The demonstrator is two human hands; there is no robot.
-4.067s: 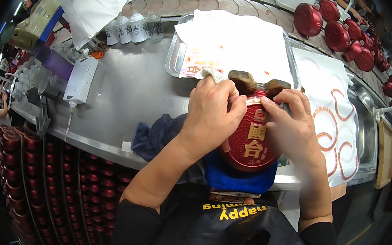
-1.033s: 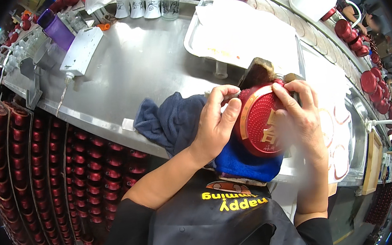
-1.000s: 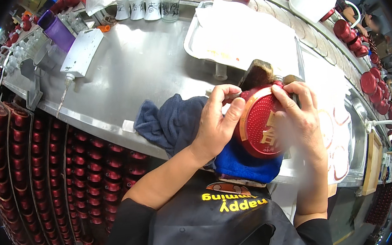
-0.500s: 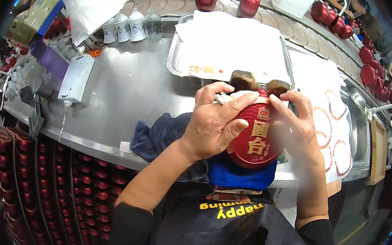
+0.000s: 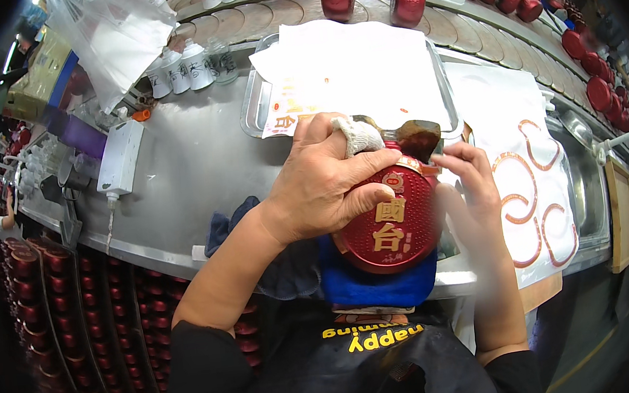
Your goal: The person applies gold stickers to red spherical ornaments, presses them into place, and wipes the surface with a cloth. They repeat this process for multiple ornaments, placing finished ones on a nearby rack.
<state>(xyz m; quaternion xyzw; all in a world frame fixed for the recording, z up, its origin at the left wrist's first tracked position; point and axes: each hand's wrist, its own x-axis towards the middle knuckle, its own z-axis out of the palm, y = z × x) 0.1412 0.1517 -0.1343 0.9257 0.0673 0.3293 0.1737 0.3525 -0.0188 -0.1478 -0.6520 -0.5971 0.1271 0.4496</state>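
Note:
A round, flat red bottle [image 5: 415,217] with raised gold characters lies tilted on a blue padded cloth [image 5: 384,288] in front of me. Its neck rests by dark brown rounded blocks [image 5: 421,139]. My left hand [image 5: 313,185] has a bunched white cloth [image 5: 358,136] in its curled fingers, while its thumb and forefinger press on the bottle's shoulder. Along that shoulder runs a gold-and-red decal strip [image 5: 408,163]. At the strip's right end, my right hand [image 5: 473,189] pinches with thumb and forefinger; part of this hand is blurred.
Beyond the bottle, a metal tray [image 5: 249,112] holds white decal sheets [image 5: 362,63]. At right, another sheet [image 5: 492,115] carries curved strips, beside a sink [image 5: 590,192]. White bottles [image 5: 196,65], a white box with a nozzle [image 5: 121,158] and a dark blue towel [image 5: 291,263] are left. A conveyor [image 5: 267,15] runs behind.
My view has shifted slightly. The bottle and both hands appear further left. My right fingers have moved off the neck to the strip's right end, and more of the white cloth shows.

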